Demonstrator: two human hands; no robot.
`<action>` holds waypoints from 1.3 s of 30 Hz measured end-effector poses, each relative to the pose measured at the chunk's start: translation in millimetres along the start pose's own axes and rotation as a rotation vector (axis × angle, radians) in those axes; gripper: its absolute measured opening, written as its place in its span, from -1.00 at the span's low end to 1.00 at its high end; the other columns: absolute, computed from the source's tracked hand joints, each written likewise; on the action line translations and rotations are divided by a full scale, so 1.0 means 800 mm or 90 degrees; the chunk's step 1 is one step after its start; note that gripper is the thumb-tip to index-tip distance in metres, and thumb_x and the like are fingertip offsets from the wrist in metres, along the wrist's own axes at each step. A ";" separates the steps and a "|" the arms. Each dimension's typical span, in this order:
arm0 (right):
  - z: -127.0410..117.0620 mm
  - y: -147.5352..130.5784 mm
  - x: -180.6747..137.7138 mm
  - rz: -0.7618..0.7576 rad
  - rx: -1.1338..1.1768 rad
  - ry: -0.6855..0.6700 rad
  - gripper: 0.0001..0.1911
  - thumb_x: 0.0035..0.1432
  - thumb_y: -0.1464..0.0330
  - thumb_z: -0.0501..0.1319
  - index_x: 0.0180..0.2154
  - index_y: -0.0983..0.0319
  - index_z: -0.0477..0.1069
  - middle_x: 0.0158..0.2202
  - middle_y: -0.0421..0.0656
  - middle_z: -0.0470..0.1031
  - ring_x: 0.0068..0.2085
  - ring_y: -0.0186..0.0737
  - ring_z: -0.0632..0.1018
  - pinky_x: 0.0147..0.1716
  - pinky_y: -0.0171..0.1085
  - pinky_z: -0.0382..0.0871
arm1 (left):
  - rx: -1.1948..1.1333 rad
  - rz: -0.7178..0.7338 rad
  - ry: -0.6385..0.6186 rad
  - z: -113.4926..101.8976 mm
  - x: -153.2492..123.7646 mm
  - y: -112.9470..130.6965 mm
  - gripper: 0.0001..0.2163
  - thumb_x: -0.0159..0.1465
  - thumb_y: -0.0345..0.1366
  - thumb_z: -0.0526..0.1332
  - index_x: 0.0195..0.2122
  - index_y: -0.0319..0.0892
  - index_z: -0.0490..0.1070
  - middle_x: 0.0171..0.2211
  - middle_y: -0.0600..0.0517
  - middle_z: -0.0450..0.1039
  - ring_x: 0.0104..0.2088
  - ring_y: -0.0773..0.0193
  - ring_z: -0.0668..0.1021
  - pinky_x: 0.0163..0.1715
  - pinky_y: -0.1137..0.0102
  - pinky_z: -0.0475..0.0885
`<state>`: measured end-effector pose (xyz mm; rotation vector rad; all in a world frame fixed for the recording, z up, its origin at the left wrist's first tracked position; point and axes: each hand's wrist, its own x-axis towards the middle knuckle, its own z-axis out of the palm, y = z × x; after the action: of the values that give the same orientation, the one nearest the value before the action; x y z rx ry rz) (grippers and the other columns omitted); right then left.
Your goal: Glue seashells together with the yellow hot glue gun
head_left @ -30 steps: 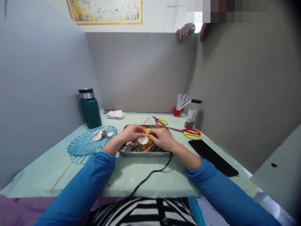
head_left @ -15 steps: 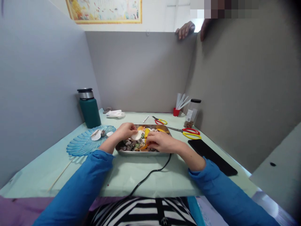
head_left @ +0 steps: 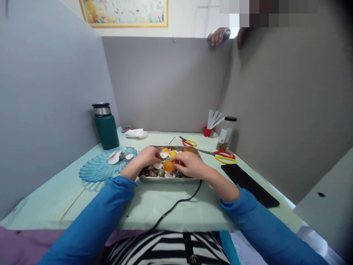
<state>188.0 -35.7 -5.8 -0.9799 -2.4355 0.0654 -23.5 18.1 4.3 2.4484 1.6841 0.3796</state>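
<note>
A metal tray [head_left: 171,179] full of shells and small stones lies in front of me. My left hand [head_left: 149,156] reaches over its left side, fingers closed on the edge of a white shell [head_left: 157,166]. From the right, my right hand [head_left: 190,164] pinches an orange shell [head_left: 168,166] above the middle of the pile. Just behind that shell, partly covered by my right fingers, is a yellow piece [head_left: 173,153]. Left of the tray, a blue scalloped glass plate [head_left: 95,167] bears a few shells [head_left: 113,158].
A green bottle [head_left: 105,127] stands at the back left. Scissors with red and yellow handles [head_left: 224,157], a smaller pair [head_left: 189,142], a black phone-like slab [head_left: 249,185] and a jar [head_left: 226,134] are on the right. Another person's hand [head_left: 220,36] rests on the partition.
My right hand has lifted the orange shell out of the pile, turning its broad face into view. My left hand has come slightly nearer, with the white shell lower in the tray.
</note>
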 end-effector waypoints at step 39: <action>0.009 -0.018 0.017 0.052 0.101 0.006 -0.89 0.13 0.35 0.21 -0.29 0.21 0.48 -0.40 -0.21 0.50 -0.39 -0.32 0.46 -0.38 -0.37 0.19 | -0.063 0.108 -0.037 0.017 -0.003 0.022 -0.90 0.10 -0.37 0.12 -0.40 -0.21 0.42 -0.38 -0.05 0.48 -0.36 0.20 0.46 -0.39 0.44 0.25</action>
<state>166.9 -36.0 -3.0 -1.0047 -2.3408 0.2774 -4.6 10.1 -4.3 2.5099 1.4052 0.3970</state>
